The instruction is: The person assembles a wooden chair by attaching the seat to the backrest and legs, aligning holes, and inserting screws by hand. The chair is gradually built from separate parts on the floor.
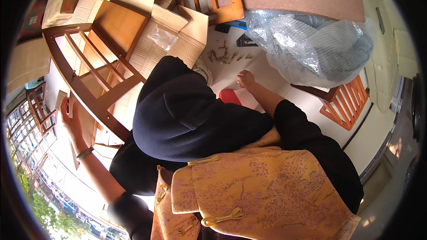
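Observation:
On the left, a brown slatted wooden frame [104,102] leans across an open cardboard box. My left hand [71,118] is at its outer side, fingers closed around a narrow wooden piece [71,105]; glare washes out how that piece joins the rest. My right hand [245,79] is closed above the floor at centre, and whatever may be inside the fingers is hidden. Just beyond it, several small metal fasteners [221,57] lie scattered. My bent knee in dark trousers [187,106] is between the two hands.
Behind the frame stands the cardboard box [180,44] with a wooden panel [116,26] and a small clear bag [163,38]. Bubble wrap [311,46] covers a bulky thing at right. A blue-handled tool [235,24], a lighter slatted part [224,13] and another slatted part [344,104] lie around.

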`<action>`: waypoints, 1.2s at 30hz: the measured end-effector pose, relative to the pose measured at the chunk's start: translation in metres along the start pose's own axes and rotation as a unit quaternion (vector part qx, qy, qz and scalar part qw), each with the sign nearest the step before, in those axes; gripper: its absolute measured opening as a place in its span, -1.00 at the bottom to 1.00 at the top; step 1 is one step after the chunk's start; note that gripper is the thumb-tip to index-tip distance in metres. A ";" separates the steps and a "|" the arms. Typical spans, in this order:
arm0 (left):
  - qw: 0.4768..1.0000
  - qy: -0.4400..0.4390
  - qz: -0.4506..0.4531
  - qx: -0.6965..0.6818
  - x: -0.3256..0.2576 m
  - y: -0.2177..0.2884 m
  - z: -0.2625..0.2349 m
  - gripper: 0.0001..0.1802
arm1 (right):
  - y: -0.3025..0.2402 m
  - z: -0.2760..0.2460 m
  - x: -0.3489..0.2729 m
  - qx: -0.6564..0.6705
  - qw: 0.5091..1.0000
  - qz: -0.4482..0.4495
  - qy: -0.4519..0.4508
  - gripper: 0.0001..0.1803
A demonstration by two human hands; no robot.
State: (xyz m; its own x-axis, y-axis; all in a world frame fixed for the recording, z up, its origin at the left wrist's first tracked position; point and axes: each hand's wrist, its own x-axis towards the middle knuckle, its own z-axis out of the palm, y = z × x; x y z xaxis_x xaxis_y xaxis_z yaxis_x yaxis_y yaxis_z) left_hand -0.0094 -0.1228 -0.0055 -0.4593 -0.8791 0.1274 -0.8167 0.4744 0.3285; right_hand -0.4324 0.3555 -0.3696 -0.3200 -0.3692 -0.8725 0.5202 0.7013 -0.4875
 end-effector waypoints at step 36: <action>0.998 0.004 -0.068 -0.016 -0.016 0.033 0.002 -0.53 | -0.055 0.053 -0.001 -0.524 0.768 -0.358 0.086 -0.77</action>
State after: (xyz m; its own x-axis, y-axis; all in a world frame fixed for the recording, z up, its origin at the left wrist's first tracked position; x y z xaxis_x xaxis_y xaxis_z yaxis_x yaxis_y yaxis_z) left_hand -0.0301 -0.0933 0.0015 -0.3423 -0.9356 0.0869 -0.8597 0.3492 0.3729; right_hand -0.4187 0.2846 -0.3439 -0.3738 -0.8665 -0.3309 -0.7328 0.4945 -0.4673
